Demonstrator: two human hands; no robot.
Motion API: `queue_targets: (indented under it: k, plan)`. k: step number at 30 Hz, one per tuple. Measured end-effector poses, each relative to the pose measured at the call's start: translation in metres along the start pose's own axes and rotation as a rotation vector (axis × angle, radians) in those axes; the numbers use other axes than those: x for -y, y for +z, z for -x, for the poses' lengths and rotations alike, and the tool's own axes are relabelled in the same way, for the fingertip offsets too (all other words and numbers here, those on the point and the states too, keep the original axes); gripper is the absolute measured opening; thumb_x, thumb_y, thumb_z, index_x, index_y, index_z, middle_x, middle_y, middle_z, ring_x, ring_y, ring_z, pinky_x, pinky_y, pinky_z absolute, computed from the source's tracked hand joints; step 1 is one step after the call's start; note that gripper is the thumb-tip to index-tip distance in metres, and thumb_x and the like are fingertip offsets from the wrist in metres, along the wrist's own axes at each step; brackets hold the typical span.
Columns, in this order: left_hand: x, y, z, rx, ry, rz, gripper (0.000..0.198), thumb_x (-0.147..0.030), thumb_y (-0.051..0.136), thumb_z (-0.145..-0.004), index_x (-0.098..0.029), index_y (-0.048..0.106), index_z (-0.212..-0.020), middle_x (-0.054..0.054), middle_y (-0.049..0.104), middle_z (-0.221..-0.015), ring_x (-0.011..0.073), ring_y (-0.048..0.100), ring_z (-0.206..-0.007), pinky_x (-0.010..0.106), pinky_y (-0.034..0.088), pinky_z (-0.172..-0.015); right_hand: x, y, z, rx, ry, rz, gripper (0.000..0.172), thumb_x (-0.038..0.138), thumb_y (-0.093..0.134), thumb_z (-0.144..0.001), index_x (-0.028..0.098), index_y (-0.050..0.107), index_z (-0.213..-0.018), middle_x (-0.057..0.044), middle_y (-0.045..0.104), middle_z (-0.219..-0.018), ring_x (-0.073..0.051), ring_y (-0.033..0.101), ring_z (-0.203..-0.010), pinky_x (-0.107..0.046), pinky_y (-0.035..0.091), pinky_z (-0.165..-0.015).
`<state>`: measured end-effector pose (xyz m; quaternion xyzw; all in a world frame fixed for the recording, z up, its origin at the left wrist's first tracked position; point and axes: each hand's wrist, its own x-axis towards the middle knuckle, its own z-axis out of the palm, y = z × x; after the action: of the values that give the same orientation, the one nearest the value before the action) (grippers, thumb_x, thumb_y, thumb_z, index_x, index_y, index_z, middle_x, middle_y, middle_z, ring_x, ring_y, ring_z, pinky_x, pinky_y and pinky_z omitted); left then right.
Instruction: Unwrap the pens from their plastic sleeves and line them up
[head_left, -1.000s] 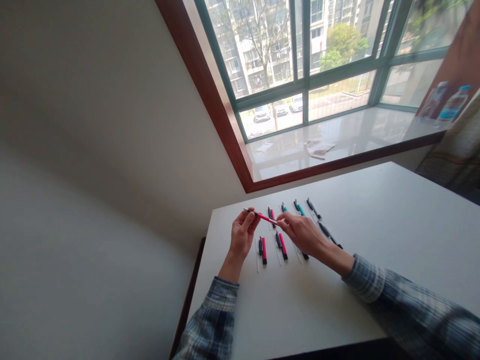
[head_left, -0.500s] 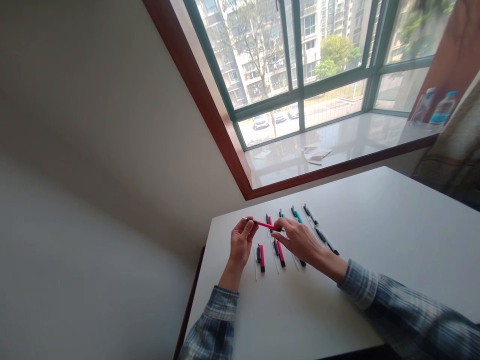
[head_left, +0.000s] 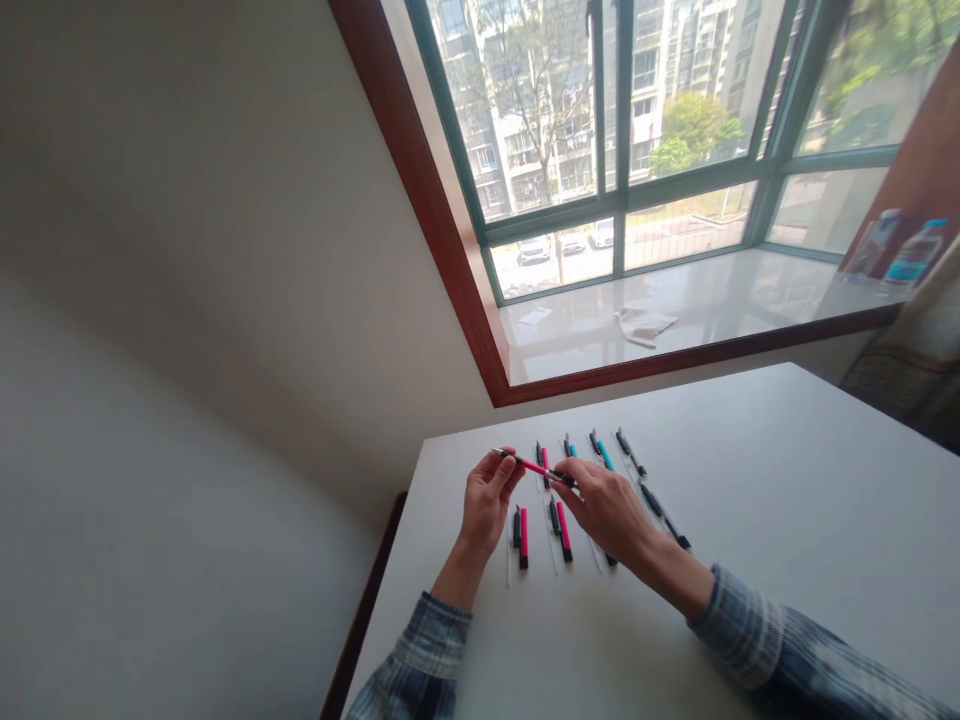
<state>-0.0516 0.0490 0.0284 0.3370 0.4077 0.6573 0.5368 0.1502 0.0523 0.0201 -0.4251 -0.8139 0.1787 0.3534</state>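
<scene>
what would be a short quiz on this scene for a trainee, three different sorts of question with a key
1. Multiple choice: What bright colour shows on the ballpoint pen being held?
A) teal
B) pink
C) yellow

2. True or false: The left hand is nearer to the pen's silver tip than the right hand is.

3. Fill in the blank: The plastic bottle closest to the curtain has a ____ cap.

Key: 1. B; 2. true; 3. blue
</scene>
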Motion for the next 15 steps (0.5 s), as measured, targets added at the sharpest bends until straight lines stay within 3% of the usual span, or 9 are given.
queue_targets:
  k: [4, 8, 15]
  plan:
    - [0.0005, -0.0002, 0.0020, 0.019, -0.013, 0.031, 0.028, -0.027, 0.092, -0.073, -0.016, 0.079, -0.095, 0.002, 0.071, -0.096, 0.0125, 0.069, -0.090, 0.026, 0.058, -0.093, -0.0001, 0.0011, 0.0021, 0.064, 0.022, 0.061, 0.034, 0.037, 0.035, -0.112, 0.021, 0.059, -0.092, -0.006, 0.068, -0.078, -0.019, 0.057, -0.062, -0.030, 0.028, -0.056]
    - [-0.0002, -0.0009, 0.0037, 0.043, -0.014, 0.038, 0.027, -0.027, 0.091, -0.075, -0.016, 0.078, -0.095, 0.003, 0.071, -0.094, 0.0124, 0.069, -0.088, 0.027, 0.058, -0.093, 0.0009, 0.0031, 0.0037, 0.164, 0.047, -0.037, 0.038, 0.038, 0.031, -0.112, 0.021, 0.056, -0.088, -0.002, 0.064, -0.067, -0.016, 0.049, -0.052, -0.030, 0.024, -0.054]
    - [-0.0031, 0.0023, 0.0048, 0.097, 0.010, 0.020, 0.025, -0.027, 0.090, -0.076, -0.015, 0.077, -0.093, 0.003, 0.069, -0.094, 0.0158, 0.071, -0.093, 0.028, 0.057, -0.095, 0.0035, 0.0074, 0.0058, 0.208, 0.147, -0.443, 0.050, 0.048, 0.031, -0.110, 0.020, 0.062, -0.081, 0.000, 0.062, -0.061, -0.015, 0.054, -0.055, -0.027, 0.037, -0.059]
